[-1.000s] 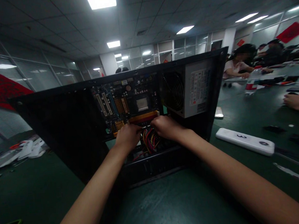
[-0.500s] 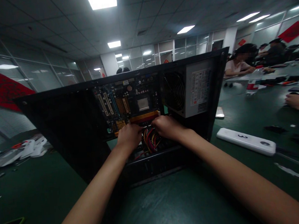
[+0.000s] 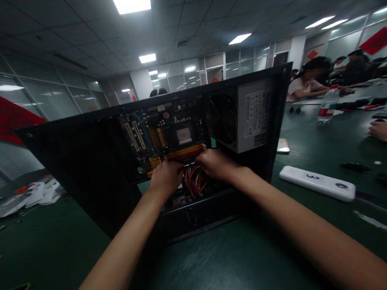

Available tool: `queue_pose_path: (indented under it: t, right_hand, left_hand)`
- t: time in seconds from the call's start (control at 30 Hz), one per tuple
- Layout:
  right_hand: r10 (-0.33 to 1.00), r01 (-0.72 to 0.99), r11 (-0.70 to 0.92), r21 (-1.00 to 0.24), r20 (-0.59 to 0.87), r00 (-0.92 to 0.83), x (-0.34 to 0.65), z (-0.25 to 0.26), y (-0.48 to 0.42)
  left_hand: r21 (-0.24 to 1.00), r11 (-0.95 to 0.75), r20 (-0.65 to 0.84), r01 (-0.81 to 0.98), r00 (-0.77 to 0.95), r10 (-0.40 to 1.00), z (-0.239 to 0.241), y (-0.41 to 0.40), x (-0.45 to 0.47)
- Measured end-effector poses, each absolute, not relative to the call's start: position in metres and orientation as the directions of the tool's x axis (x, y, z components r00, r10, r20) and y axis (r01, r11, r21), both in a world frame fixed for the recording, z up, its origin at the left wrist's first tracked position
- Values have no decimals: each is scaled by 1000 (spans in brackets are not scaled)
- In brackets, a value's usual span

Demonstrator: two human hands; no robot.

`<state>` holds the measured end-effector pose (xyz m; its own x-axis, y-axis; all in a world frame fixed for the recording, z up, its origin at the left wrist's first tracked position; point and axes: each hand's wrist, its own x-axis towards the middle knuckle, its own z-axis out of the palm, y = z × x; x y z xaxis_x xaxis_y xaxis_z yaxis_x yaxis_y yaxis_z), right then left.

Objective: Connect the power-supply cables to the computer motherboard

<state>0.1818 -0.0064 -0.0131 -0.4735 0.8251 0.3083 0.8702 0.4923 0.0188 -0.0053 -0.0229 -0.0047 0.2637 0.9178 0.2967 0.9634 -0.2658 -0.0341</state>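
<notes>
Hardly anything's been moved since the earlier frame in the head view, just the upper right corner of the open computer case (image 3: 82, 161) nudged slightly left. It's stood up on the green table (image 3: 202, 268), right in front of the person. Inside, the left hand (image 3: 167, 177) and right hand (image 3: 216, 164) are held close together by the red-and-gold slots (image 3: 185, 153), with colored cables (image 3: 194, 183) bunched just below. Fingertips are mostly hidden, so whether anything's being pinched can't be told.
</notes>
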Motion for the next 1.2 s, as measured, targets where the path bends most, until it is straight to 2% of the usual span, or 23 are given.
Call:
queue_pose_path:
  t: [0.2, 0.37, 0.53, 0.63, 0.77, 0.97, 1.2]
  right_hand:
    - [800, 841, 541, -20, 322, -507, 184, -8, -10]
    - [755, 815, 580, -2, 377, -536, 184, -8, -12]
    - [742, 804, 593, 49, 356, -568, 184, -10, -10]
    - [735, 801, 596, 65, 357, -576, 184, -12, -6]
    - [729, 800, 599, 28, 395, -559, 184, -17, -2]
    - [745, 820, 572, 0, 419, -519, 182, -18, -2]
    - [815, 871, 490, 16, 347, -465, 179, -12, -8]
  left_hand:
    - [-106, -361, 291, 927, 376, 880, -3, -23, -5]
    - [-155, -375, 257, 914, 404, 878, -2, -25, -4]
    - [-267, -378, 186, 886, 433, 882, 1, -29, 2]
    - [-293, -392, 157, 872, 448, 880, 4, -31, 4]
    - [-256, -376, 172, 890, 425, 889, 3, -30, 2]
    - [-54, -339, 288, 939, 340, 895, -5, -23, -3]
    - [-69, -325, 345, 943, 328, 879, -9, -18, -2]
